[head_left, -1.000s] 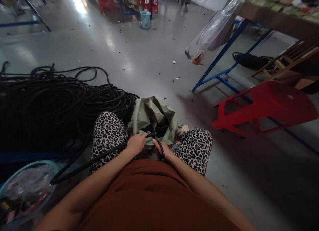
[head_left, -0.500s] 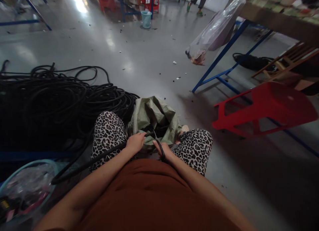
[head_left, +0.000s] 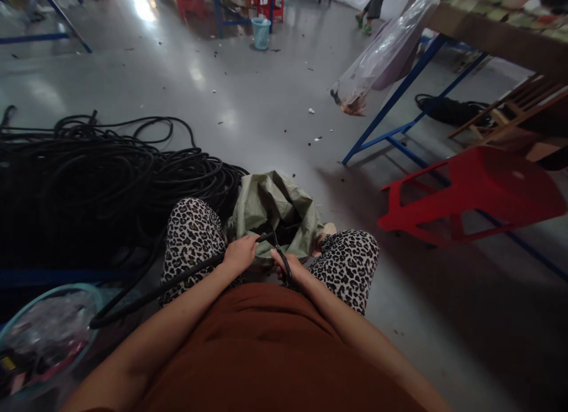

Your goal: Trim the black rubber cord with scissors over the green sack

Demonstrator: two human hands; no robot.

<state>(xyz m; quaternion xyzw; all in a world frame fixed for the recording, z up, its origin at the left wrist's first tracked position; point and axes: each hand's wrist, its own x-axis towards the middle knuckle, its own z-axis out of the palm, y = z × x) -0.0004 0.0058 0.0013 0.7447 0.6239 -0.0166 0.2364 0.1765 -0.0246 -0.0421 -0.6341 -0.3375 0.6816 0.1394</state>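
I sit with a green woven sack (head_left: pixel 277 208) open between my knees. My left hand (head_left: pixel 241 254) grips a thick black cable (head_left: pixel 155 290) that runs down to the left toward the floor. My right hand (head_left: pixel 287 267) holds black-handled scissors (head_left: pixel 284 261) whose blades point at the cable's end over the sack mouth. Dark cut pieces show inside the sack. The two hands are close together, just above my lap.
A big pile of coiled black cable (head_left: pixel 89 181) lies on the floor at my left. A teal basin (head_left: pixel 48 329) sits at the lower left. A red plastic stool (head_left: pixel 470 193) lies tipped at the right beside a blue-framed table (head_left: pixel 399 92). Another person's legs (head_left: pixel 373 9) pass far off.
My hands and the cable have hardly shifted. The distant person has walked to the right across the far floor.
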